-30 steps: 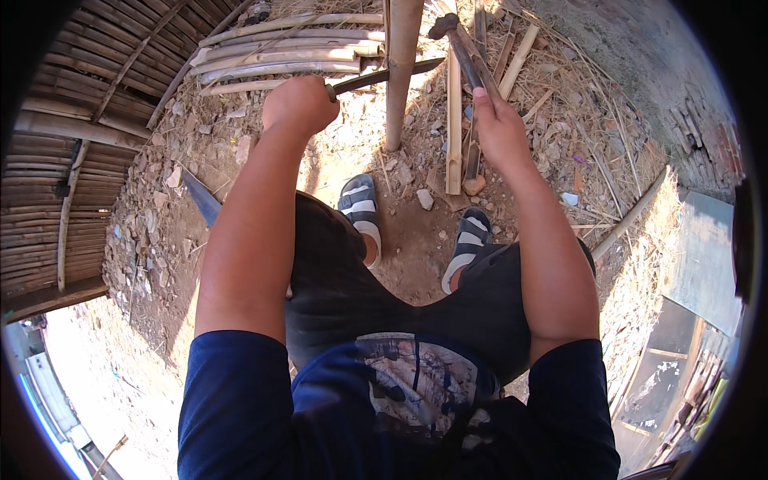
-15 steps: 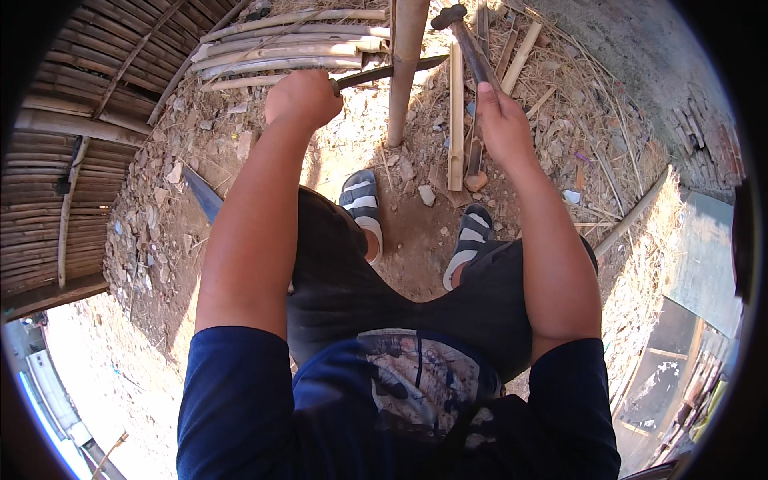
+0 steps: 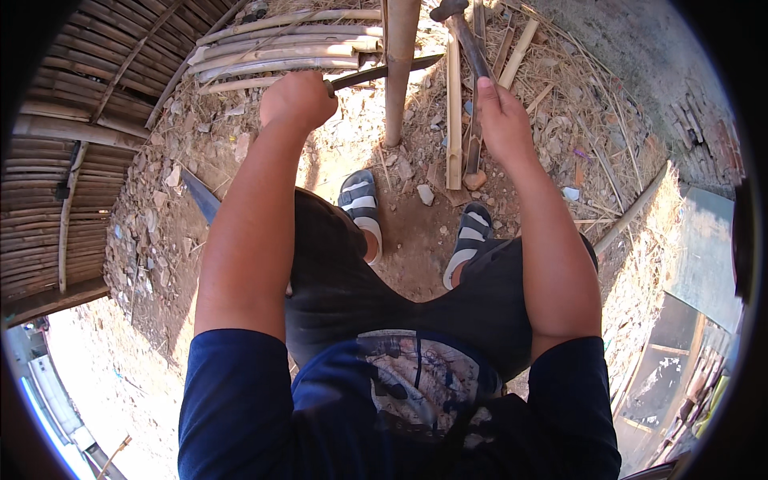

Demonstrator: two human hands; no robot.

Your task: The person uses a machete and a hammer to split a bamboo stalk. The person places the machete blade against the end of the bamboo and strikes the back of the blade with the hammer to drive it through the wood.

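Observation:
My left hand is closed round the handle of a long dark-bladed knife. Its blade crosses an upright bamboo pole, and the tip sticks out on the right side. Whether the blade is wedged in the pole or lies behind it, I cannot tell. In my right hand is a hammer, gripped by its handle. The hammer's dark head is raised near the top edge, to the right of the pole and apart from it.
Cut bamboo lengths lie stacked at the far left. Split strips rest right of the pole. Stones and straw litter the dirt round my sandalled feet. A bamboo-slat wall stands left, a grey wall right. A flat blue-grey blade shows by my left arm.
My left hand, the knife and the pole have shifted slightly left. The hammer and my right hand have moved slightly up. Both grips are the same.

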